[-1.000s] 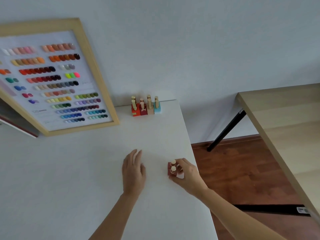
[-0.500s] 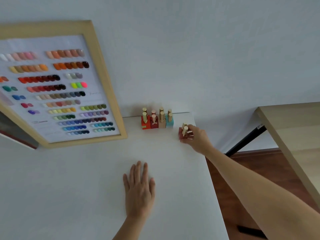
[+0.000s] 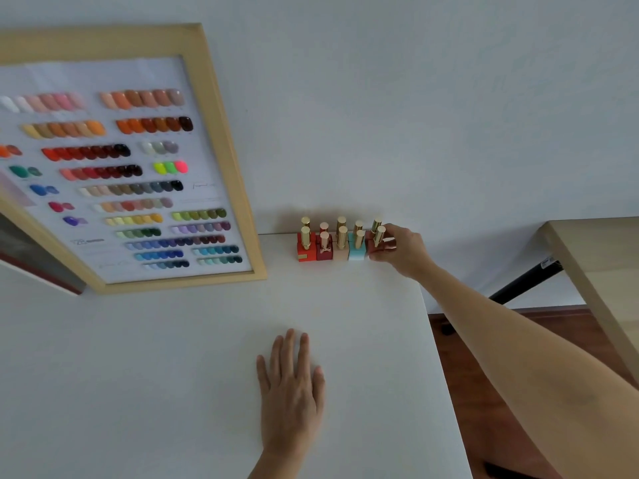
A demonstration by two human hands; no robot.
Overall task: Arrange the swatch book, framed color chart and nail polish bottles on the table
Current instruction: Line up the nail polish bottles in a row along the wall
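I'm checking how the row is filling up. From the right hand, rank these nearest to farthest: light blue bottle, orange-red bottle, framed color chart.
1. Light blue bottle, just left of the right hand and the bottle it holds.
2. Orange-red bottle, at the row's left end.
3. Framed color chart, farther left, leaning on the wall.

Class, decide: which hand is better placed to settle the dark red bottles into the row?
Right. The right hand already grips the dark red bottles beside the row's blue bottle; the left hand lies flat, nearer the viewer.

Right hand grips end bottle in row; left hand flat on table.
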